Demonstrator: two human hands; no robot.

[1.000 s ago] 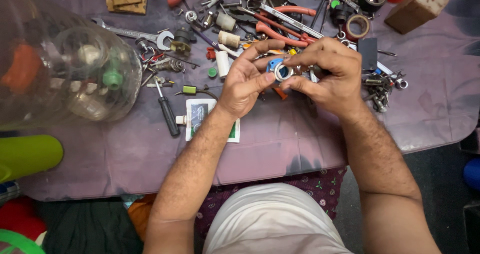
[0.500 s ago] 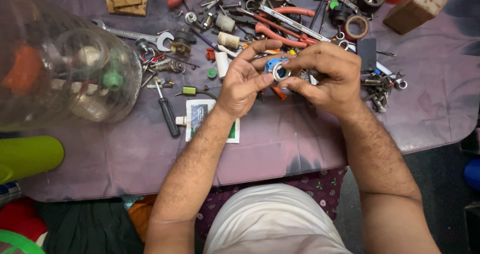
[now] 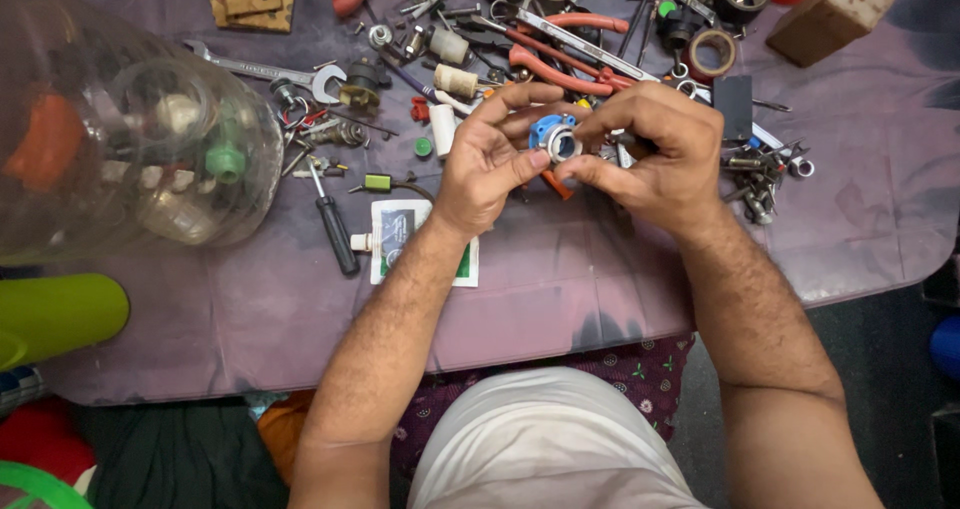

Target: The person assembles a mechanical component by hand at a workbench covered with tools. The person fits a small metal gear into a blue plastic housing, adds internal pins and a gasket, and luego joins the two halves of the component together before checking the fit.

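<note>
Blue fitting (image 3: 549,132) with a metal ring, pinched between both hands above the desk (image 3: 560,289) centre. Since a second ago, left hand (image 3: 487,164) has opened its fingers upward; right hand (image 3: 655,149) keeps its pinch. Fitting barely shifted; work continues in hand.

Left hand (image 3: 487,165) fingers spread wider; right hand (image 3: 655,149) thumb now under blue fitting (image 3: 553,137); fitting turned slightly.

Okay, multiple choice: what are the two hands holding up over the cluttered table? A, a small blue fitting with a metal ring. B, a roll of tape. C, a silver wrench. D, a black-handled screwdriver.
A: the left hand and right hand together pinch a small blue fitting with a metal ring at its centre.
</note>
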